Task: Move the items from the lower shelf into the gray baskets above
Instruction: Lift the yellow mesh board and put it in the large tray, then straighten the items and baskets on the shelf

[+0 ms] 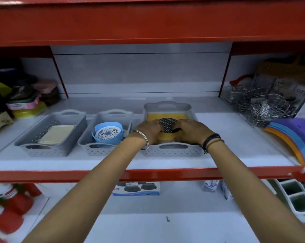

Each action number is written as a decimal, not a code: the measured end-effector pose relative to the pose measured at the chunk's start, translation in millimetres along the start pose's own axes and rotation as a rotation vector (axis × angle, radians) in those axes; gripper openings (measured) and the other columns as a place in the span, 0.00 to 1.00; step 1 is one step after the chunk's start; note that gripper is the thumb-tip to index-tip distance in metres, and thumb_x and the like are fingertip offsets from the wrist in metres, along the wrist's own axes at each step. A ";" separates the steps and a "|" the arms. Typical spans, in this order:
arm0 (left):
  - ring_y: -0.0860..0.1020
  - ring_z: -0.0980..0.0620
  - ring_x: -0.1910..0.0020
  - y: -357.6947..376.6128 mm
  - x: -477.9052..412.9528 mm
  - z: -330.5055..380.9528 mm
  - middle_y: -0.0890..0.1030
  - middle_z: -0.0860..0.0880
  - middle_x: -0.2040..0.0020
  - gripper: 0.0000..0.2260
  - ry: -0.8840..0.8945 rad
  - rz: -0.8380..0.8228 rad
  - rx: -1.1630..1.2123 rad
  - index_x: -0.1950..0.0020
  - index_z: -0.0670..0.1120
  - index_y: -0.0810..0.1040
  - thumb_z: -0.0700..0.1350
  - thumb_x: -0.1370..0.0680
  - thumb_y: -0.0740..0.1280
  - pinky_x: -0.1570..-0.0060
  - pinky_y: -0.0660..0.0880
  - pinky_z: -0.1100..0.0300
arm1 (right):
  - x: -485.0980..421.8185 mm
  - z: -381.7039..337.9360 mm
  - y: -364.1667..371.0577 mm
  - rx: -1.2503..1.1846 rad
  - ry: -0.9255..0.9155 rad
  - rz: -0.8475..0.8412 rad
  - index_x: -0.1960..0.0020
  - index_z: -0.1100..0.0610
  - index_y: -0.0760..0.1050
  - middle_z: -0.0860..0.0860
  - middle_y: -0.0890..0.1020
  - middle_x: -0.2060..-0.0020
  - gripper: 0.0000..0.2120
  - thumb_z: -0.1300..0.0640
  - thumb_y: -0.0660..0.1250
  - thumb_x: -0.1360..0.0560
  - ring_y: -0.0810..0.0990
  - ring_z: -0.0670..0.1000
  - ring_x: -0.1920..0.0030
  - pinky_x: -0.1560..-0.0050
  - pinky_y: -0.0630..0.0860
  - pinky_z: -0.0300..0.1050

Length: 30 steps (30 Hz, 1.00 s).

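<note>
Three gray baskets stand side by side on the upper shelf. The left basket (pixel 25 141) holds a cream lidded box (pixel 57 134). In the middle basket (pixel 88 148) sits a blue round pack with a floral top (pixel 107 134). Both my hands are inside the right basket (pixel 172 151): my left hand (pixel 149 130) and my right hand (pixel 190 130) grip a yellow round item with a black patterned top (pixel 168 127) from either side. A yellow flat item (pixel 153 116) lies behind it in the same basket. On the lower shelf lies a blue box picturing dark cups (pixel 136 188).
A red shelf beam (pixel 148 174) crosses in front under my forearms. Wire baskets (pixel 257 102) and coloured plastic boards (pixel 295 137) crowd the right of the upper shelf, stacked containers (pixel 25 104) the left. Below are white cartons (pixel 211 185), a white divided tray (pixel 295 195) and red items (pixel 13 204).
</note>
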<state>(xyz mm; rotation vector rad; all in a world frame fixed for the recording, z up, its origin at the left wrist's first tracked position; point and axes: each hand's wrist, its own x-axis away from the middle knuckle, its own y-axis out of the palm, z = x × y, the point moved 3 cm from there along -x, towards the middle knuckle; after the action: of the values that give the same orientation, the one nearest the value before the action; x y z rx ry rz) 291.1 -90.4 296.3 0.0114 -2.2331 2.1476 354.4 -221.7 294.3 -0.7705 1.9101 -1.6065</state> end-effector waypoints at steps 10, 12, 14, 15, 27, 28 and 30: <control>0.79 0.43 0.44 -16.2 22.3 -9.3 0.82 0.43 0.44 0.10 -0.064 0.214 0.468 0.46 0.45 0.81 0.45 0.25 0.66 0.44 0.74 0.55 | 7.0 -15.2 -12.3 -0.216 0.002 0.124 0.45 0.50 0.79 0.48 0.82 0.48 0.18 0.42 0.69 0.30 0.79 0.50 0.51 0.49 0.78 0.48; 0.78 0.43 0.43 -34.9 39.2 -31.8 0.81 0.42 0.43 0.10 -0.088 0.362 0.544 0.44 0.43 0.80 0.42 0.24 0.64 0.44 0.72 0.58 | 7.5 -38.5 -24.3 -0.353 -0.019 0.240 0.43 0.51 0.78 0.46 0.81 0.47 0.19 0.43 0.68 0.29 0.79 0.48 0.49 0.44 0.76 0.46; 0.79 0.44 0.44 -53.5 58.9 -69.2 0.82 0.42 0.43 0.10 -0.098 0.455 0.525 0.45 0.41 0.81 0.40 0.23 0.63 0.44 0.72 0.59 | 2.1 -72.4 -31.2 -0.442 -0.071 0.286 0.43 0.51 0.77 0.47 0.81 0.46 0.16 0.45 0.67 0.28 0.79 0.48 0.47 0.41 0.76 0.47; 0.79 0.44 0.43 -58.9 65.9 -90.0 0.82 0.41 0.43 0.10 -0.107 0.441 0.471 0.46 0.40 0.80 0.40 0.24 0.64 0.44 0.72 0.59 | -1.8 -90.3 -31.4 -0.457 -0.110 0.269 0.43 0.51 0.77 0.48 0.82 0.45 0.15 0.47 0.66 0.27 0.79 0.49 0.46 0.40 0.76 0.46; 0.78 0.46 0.50 -12.5 92.6 -190.9 0.80 0.47 0.47 0.25 -0.073 -0.031 0.259 0.45 0.51 0.77 0.54 0.41 0.72 0.45 0.77 0.48 | -63.1 -181.2 11.1 -0.021 -0.075 -0.035 0.36 0.51 0.71 0.52 0.80 0.40 0.30 0.41 0.72 0.34 0.77 0.55 0.40 0.36 0.69 0.49; 0.78 0.46 0.51 -10.6 90.6 -190.8 0.80 0.47 0.48 0.25 -0.057 -0.022 0.241 0.46 0.51 0.77 0.56 0.42 0.71 0.47 0.78 0.48 | -63.6 -179.2 10.3 0.000 -0.072 -0.018 0.39 0.51 0.73 0.51 0.81 0.42 0.29 0.40 0.72 0.35 0.78 0.55 0.42 0.38 0.69 0.49; 0.78 0.46 0.52 -5.7 85.6 -192.5 0.80 0.48 0.50 0.27 -0.039 -0.004 0.240 0.48 0.53 0.77 0.61 0.44 0.68 0.49 0.78 0.48 | -64.8 -173.9 10.5 0.035 -0.050 -0.011 0.41 0.50 0.74 0.50 0.82 0.45 0.28 0.37 0.71 0.36 0.78 0.54 0.44 0.40 0.67 0.49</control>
<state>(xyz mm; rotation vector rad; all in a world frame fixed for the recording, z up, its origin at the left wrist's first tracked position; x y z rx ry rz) 210.8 103.8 312.5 0.0659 -1.9771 2.4188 275.8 -54.3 313.5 -0.8006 1.8411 -1.6085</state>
